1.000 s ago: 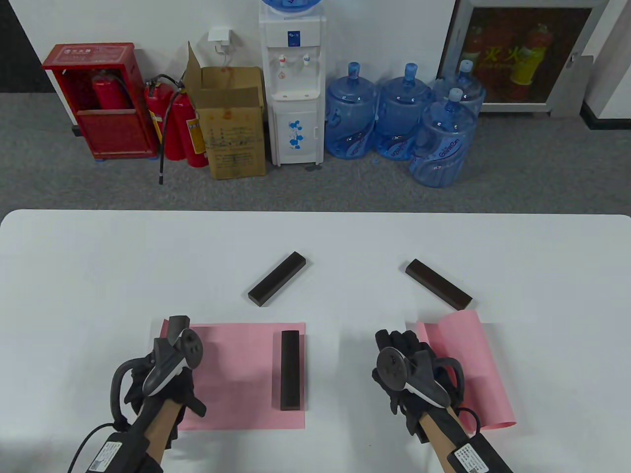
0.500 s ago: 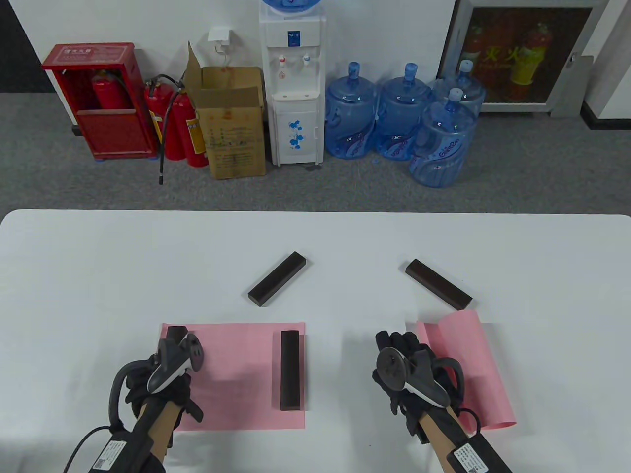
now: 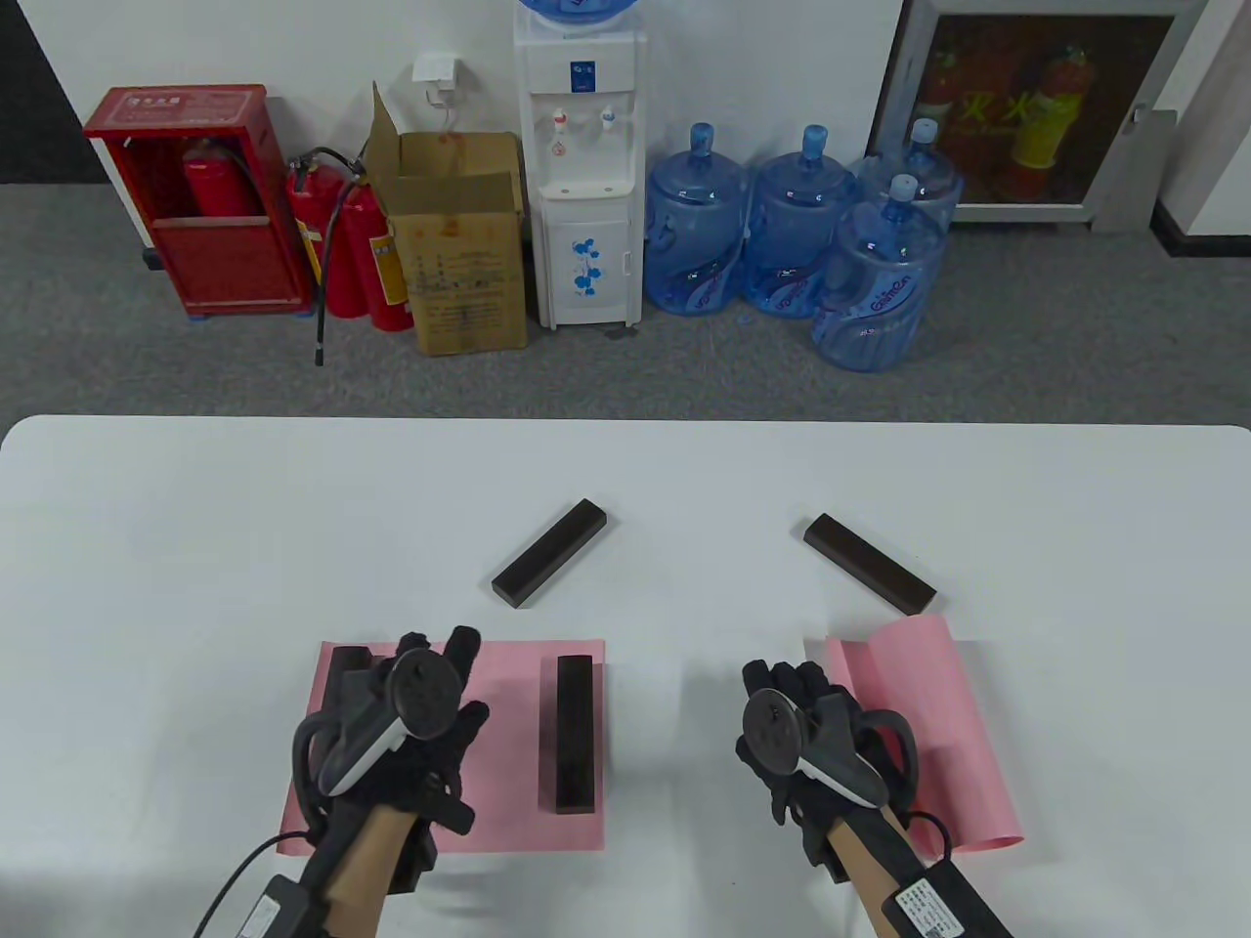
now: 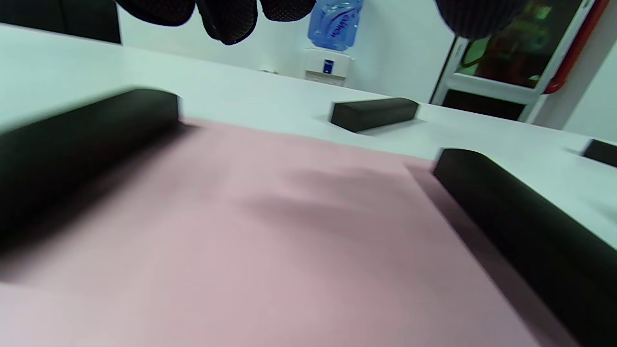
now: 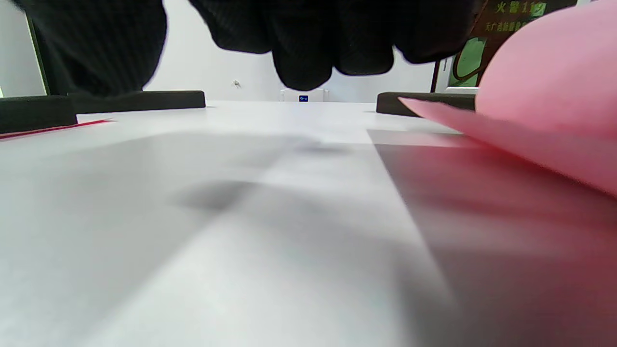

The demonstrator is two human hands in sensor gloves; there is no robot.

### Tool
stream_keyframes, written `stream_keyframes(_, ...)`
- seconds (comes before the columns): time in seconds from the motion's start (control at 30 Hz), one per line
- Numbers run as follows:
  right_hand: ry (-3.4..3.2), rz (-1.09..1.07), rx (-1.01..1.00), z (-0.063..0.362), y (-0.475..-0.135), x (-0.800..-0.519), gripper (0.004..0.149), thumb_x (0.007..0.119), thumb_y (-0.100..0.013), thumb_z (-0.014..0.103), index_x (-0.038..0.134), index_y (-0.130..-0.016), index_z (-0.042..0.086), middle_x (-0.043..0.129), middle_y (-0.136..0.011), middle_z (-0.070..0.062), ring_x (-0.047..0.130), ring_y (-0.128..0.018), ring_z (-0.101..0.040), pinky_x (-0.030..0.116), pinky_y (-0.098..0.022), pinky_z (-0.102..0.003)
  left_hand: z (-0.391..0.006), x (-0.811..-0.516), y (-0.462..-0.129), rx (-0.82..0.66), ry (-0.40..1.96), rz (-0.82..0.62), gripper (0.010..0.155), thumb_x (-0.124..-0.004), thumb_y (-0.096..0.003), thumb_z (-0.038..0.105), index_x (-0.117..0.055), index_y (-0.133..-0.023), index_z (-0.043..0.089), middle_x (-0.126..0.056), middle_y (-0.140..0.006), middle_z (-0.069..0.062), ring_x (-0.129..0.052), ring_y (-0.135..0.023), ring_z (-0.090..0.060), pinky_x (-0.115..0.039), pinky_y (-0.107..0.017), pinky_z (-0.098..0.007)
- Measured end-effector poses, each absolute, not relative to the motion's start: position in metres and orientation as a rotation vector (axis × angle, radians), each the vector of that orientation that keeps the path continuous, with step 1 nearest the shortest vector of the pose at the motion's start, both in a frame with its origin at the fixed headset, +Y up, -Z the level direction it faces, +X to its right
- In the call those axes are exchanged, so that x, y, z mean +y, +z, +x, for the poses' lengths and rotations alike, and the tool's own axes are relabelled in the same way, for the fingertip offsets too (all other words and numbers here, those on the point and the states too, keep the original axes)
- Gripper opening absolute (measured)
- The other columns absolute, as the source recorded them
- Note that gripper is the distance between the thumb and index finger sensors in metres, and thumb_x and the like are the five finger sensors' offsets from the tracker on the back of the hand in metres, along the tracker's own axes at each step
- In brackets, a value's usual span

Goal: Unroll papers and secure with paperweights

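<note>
The left pink paper lies flat, with one dark paperweight on its right end and another on its left end, partly hidden by my left hand. My left hand hovers over this paper with fingers spread and holds nothing; its fingertips hang free in the left wrist view. My right hand lies palm down on the left edge of the right pink paper, which curls upward. Two loose paperweights lie farther back.
The white table runs wide on both sides, its far edge beyond the weights. On the floor behind it stand a water dispenser, several blue bottles, a cardboard box and fire extinguishers.
My left hand has let go of the paperweight on the paper's left end and moved right over the paper, fingers spread. The right hand has stayed put.
</note>
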State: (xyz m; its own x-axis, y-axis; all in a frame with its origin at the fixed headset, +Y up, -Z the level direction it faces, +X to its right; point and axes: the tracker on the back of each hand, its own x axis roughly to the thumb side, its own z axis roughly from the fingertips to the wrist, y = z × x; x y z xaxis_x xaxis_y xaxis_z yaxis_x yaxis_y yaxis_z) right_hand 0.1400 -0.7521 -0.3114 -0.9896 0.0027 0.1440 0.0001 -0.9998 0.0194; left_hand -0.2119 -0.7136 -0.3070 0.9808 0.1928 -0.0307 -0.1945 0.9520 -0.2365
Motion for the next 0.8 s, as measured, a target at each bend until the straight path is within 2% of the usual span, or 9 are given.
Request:
stream_keyframes(0.17,3.153,0.233,0.035,0.135,-0.311,-0.752,0.077,0.075,-0.038,0.055,0.052,-0.106,0.026,0.059,-0.107,-0.005,0.060,-0.101,-0.034,0.058,-0.071,-0.053,-0.206,-0.739,-0.307,-0.030,0.165,-0.255,0.071,-0.062,-0.0505,0.058,-0.021,-0.109,0.053,-0.032,-0.125,-0.011,-0.048,-0.112,-0.045,-0.049,-0.077,-0.064)
stream_keyframes(0.37,3.124,0.201,0.108,0.135,-0.314,-0.749,0.078,0.074,-0.038,0.056,0.051,-0.106,0.027,0.058,-0.107,-0.005,0.059,-0.102,-0.034,0.058,-0.072,-0.053,-0.220,-0.746,-0.306,-0.022,0.148,-0.282,0.071,-0.062,-0.0506,0.058,-0.022,-0.109,0.052,-0.031,-0.125,-0.012,-0.048,-0.112,-0.045,-0.049,-0.077,-0.064)
stream_keyframes(0.47,3.011,0.143,0.108,0.138,-0.319,-0.730,0.078,0.074,-0.038,0.055,0.051,-0.107,0.026,0.057,-0.108,-0.007,0.058,-0.102,-0.036,0.057,-0.071,-0.054,-0.226,-0.746,-0.305,-0.016,0.185,-0.284,0.071,-0.061,-0.0507,0.058,-0.023,-0.110,0.052,-0.032,-0.125,-0.012,-0.049,-0.111,-0.046,-0.048,-0.077,-0.064)
stream_keyframes(0.6,3.036,0.009,0.052,0.148,-0.325,-0.687,0.075,0.076,-0.040,0.049,0.051,-0.107,0.027,0.055,-0.109,-0.006,0.056,-0.104,-0.035,0.055,-0.073,-0.055,-0.226,-0.746,-0.304,-0.025,0.188,-0.290,0.070,-0.061,-0.0507,0.058,-0.023,-0.110,0.052,-0.032,-0.125,-0.012,-0.049,-0.111,-0.046,-0.049,-0.077,-0.064)
stream_keyframes(0.7,3.085,-0.137,0.037,0.170,-0.329,-0.660,0.071,0.076,-0.042,0.043,0.051,-0.107,0.027,0.055,-0.109,-0.005,0.055,-0.105,-0.034,0.055,-0.074,-0.055,-0.225,-0.747,-0.304,-0.032,0.188,-0.294,0.070,-0.061,-0.0507,0.058,-0.025,-0.110,0.051,-0.034,-0.125,-0.013,-0.050,-0.111,-0.046,-0.049,-0.076,-0.064)
stream_keyframes(0.8,3.153,-0.350,0.107,0.207,-0.332,-0.654,0.070,0.076,-0.043,0.040,0.050,-0.107,0.027,0.053,-0.110,-0.005,0.053,-0.105,-0.035,0.054,-0.074,-0.055,-0.226,-0.748,-0.304,-0.029,0.192,-0.299,0.070,-0.061,-0.0507,0.058,-0.026,-0.110,0.051,-0.034,-0.125,-0.013,-0.050,-0.111,-0.046,-0.049,-0.076,-0.064)
